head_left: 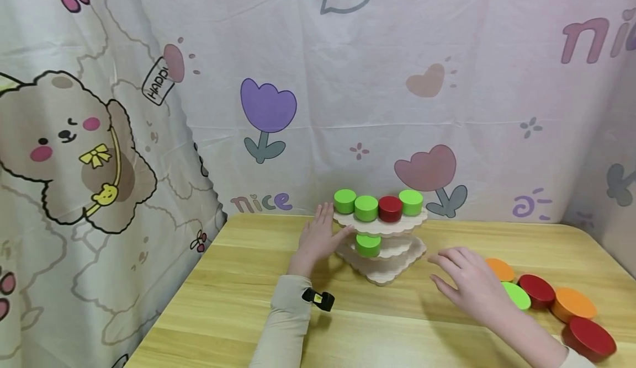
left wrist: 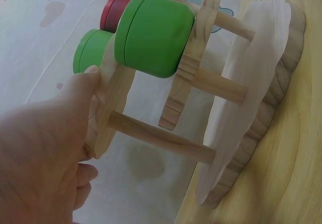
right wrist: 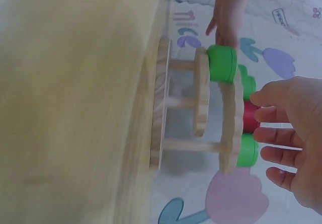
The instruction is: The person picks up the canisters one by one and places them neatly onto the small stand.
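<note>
A tiered wooden stand (head_left: 381, 266) with scalloped shelves stands near the back of the table. Its top shelf (left wrist: 118, 90) carries three green round blocks (head_left: 366, 208) and one red round block (head_left: 390, 208) in a row. Another green block (left wrist: 153, 35) sits on the smaller middle shelf. My left hand (head_left: 319, 241) holds the left edge of the top shelf, thumb in front and fingers partly hidden behind it. To the right of the stand, my right hand (head_left: 469, 285) hovers above the table, fingers relaxed and apart, holding nothing.
At the right of the table lie two orange blocks (head_left: 573, 304), two red blocks (head_left: 589, 337) and a green block (head_left: 517, 296), partly behind my right hand. A printed curtain (head_left: 348, 97) hangs directly behind the wooden table (head_left: 238, 285).
</note>
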Demonstrator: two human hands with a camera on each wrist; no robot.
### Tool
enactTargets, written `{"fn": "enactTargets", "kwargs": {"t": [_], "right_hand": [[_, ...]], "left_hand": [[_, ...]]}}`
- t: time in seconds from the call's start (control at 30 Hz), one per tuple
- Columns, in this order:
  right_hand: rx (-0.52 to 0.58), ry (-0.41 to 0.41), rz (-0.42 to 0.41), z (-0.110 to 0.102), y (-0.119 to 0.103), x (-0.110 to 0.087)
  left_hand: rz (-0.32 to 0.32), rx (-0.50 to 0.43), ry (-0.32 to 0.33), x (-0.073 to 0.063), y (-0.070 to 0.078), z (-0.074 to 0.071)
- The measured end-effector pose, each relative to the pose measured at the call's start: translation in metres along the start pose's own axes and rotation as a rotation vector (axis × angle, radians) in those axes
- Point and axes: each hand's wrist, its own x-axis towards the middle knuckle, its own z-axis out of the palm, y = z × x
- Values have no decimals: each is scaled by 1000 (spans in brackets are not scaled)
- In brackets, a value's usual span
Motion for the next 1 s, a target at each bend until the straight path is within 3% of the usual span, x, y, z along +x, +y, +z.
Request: {"fn": "enactTargets", "kwargs": {"t": [0.23, 0.63, 1.0], "right_hand": [[-33, -54, 85, -14, 11, -17], [-119, -215, 274, -37, 34, -46], [-141, -338, 393, -49, 57, -76]], "left_hand": [[5, 0, 4, 1, 0, 1], [1, -5, -4, 0, 0, 1], [0, -5, 11, 1, -1, 2]]}}
